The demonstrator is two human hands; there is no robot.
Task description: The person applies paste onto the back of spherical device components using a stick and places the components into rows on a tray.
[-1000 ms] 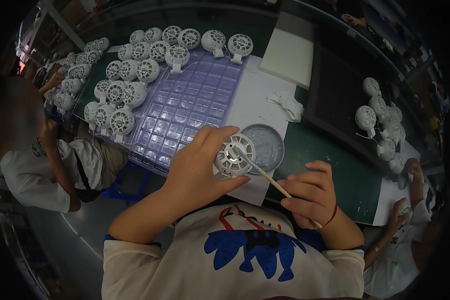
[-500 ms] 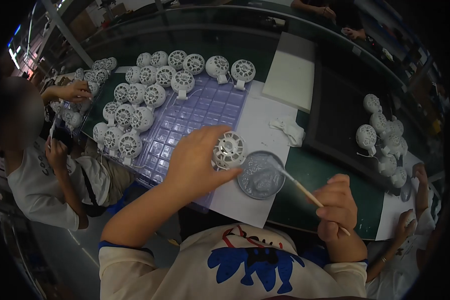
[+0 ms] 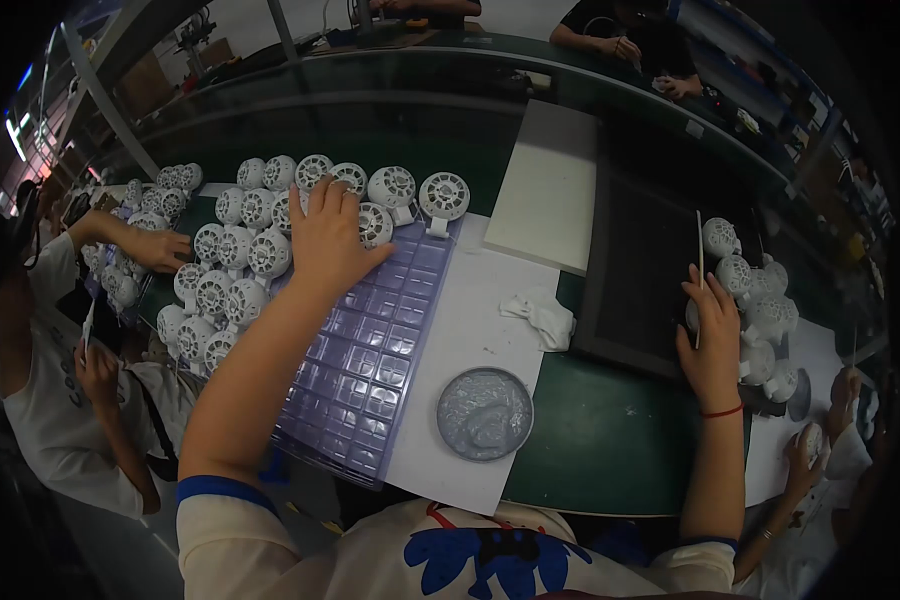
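Note:
My left hand [image 3: 330,240] reaches over the rows of white round fan-like housings [image 3: 269,254], fingers stretched out and thumb apart. It lies beside a housing with a slotted grille [image 3: 374,226]; whether it touches one is unclear. At the right, my right hand [image 3: 712,335] holds a thin brush [image 3: 699,240] upright against its fingers. A bit of something white shows under that hand, mostly hidden, perhaps another housing. Between my arms sits a round dish of grey paste [image 3: 485,413] on white paper [image 3: 440,330].
A purple gridded tray [image 3: 360,370] lies under the housings' near side. Crumpled white cloth [image 3: 540,318], a pale foam block [image 3: 550,185] and a dark mat [image 3: 635,270] lie beyond the dish. More housings [image 3: 765,310] cluster at the right. Co-workers sit on both sides and opposite.
My left hand has left the housing it held near the dish and moved up-left over the rows. My right hand has carried the brush from beside the dish to the right-hand cluster.

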